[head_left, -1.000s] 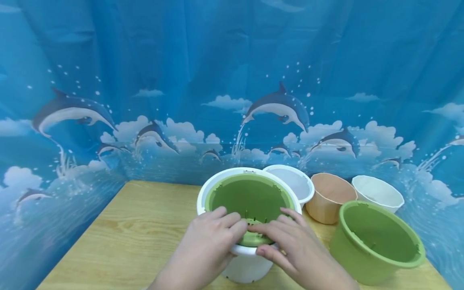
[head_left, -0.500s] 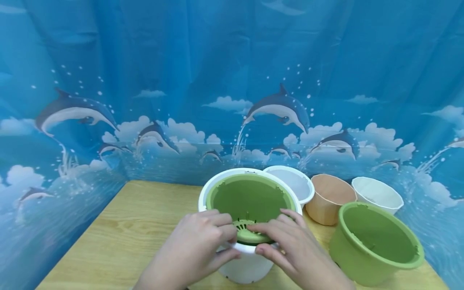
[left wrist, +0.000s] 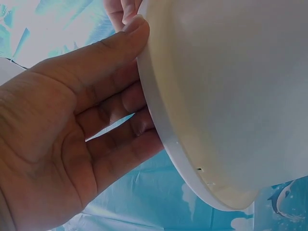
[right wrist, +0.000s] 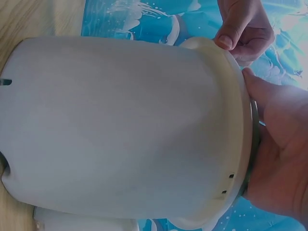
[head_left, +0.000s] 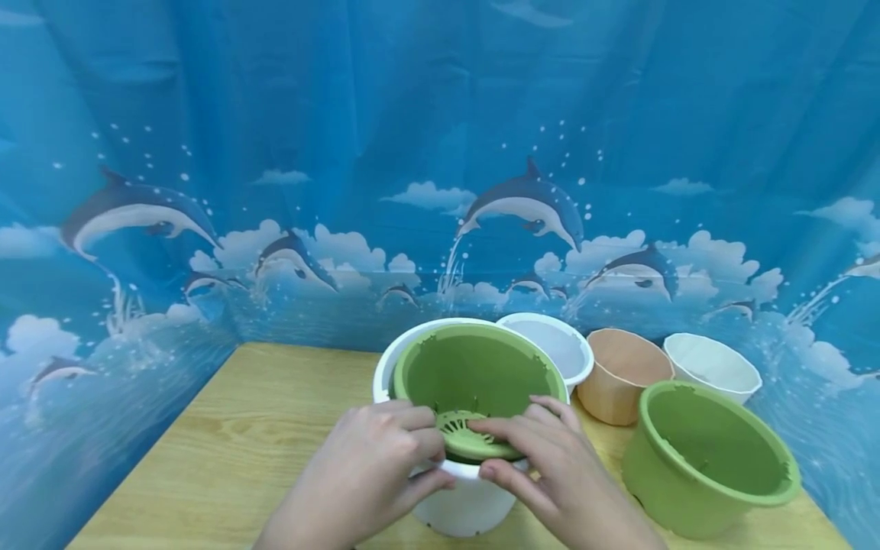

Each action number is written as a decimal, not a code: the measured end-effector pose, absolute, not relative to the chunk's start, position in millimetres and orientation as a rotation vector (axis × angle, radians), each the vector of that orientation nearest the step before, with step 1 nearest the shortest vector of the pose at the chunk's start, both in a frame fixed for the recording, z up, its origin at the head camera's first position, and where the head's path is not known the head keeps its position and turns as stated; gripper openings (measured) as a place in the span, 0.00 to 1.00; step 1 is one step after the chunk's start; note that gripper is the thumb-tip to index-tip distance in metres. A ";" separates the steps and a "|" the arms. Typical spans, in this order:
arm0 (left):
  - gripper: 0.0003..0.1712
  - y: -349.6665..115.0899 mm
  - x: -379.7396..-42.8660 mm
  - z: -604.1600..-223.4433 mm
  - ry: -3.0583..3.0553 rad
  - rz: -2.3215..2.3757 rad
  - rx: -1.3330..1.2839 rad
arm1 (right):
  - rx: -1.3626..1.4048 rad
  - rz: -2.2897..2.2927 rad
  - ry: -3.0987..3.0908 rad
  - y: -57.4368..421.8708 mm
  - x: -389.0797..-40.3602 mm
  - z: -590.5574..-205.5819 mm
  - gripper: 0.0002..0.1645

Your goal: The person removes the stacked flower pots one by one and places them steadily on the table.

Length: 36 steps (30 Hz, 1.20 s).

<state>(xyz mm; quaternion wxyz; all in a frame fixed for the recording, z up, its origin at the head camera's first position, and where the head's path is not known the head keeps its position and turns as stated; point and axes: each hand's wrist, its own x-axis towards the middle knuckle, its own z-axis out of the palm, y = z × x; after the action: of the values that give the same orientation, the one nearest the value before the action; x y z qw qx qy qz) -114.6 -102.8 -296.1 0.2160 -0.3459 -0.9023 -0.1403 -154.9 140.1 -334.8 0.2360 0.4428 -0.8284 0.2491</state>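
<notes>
In the head view, a green plastic flowerpot [head_left: 474,367] sits nested and slightly tilted inside a tall white flowerpot [head_left: 459,510], its slotted base showing. My left hand [head_left: 385,451] grips the near left of the rims, fingers curled over them; in the left wrist view its thumb presses the white rim [left wrist: 161,98]. Curled over the near right of the green rim is my right hand [head_left: 550,451], index finger inside the pot and thumb at the white rim. A thin strip of green rim [right wrist: 255,139] stands out past the white one in the right wrist view.
Behind and to the right stand a white pot [head_left: 550,344], a peach-coloured pot [head_left: 608,393] and another white pot [head_left: 715,365]. A second green pot [head_left: 687,473] stands at the front right. The wooden table [head_left: 227,428] meets a blue dolphin-print curtain [head_left: 385,153].
The green pot has risen a little and tilted within the white one, showing more of its slotted base. My left hand has shifted left, its thumb coming into view. My right hand stays nearly still.
</notes>
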 end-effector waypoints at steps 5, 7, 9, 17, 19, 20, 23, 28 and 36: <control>0.10 -103.6 -114.5 -295.2 -2.525 -0.417 -0.953 | 1.209 0.636 -2.147 135.2 -157.0 -338.9 0.17; 0.10 -104.0 -115.0 -295.5 -2.526 -0.426 -0.952 | 1.200 0.621 -2.110 132.1 -158.2 -341.2 0.14; 0.10 -104.5 -115.7 -296.1 -2.519 -0.432 -0.951 | 1.190 0.621 -2.082 129.0 -159.8 -343.0 0.12; 0.10 -105.3 -115.8 -295.7 -2.516 -0.437 -0.963 | 1.168 0.661 -1.966 122.9 -163.4 -345.3 0.15; 0.10 -105.4 -115.7 -295.4 -2.521 -0.432 -0.968 | 1.158 0.685 -1.904 121.1 -164.5 -345.7 0.18; 0.10 -105.4 -115.8 -295.5 -2.526 -0.434 -0.971 | 1.148 0.701 -1.869 120.2 -164.9 -345.6 0.19; 0.09 -104.7 -116.2 -295.0 -2.567 -0.450 -0.976 | 1.115 0.759 -1.793 119.7 -165.6 -344.0 0.21; 0.09 -103.5 -117.1 -295.8 -2.636 -0.449 -0.985 | 1.100 0.811 -1.765 121.0 -166.2 -341.3 0.23; 0.07 -104.1 -118.8 -298.2 -2.661 -0.424 -0.996 | 1.178 0.828 -1.828 124.3 -164.7 -341.1 0.21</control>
<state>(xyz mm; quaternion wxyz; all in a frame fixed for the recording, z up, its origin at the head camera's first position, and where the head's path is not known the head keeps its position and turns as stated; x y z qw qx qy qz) -118.8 -104.1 -298.2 0.1340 -0.3436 -0.9179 -0.1463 -164.7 124.3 -341.1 0.3960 0.4649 -0.7212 0.3268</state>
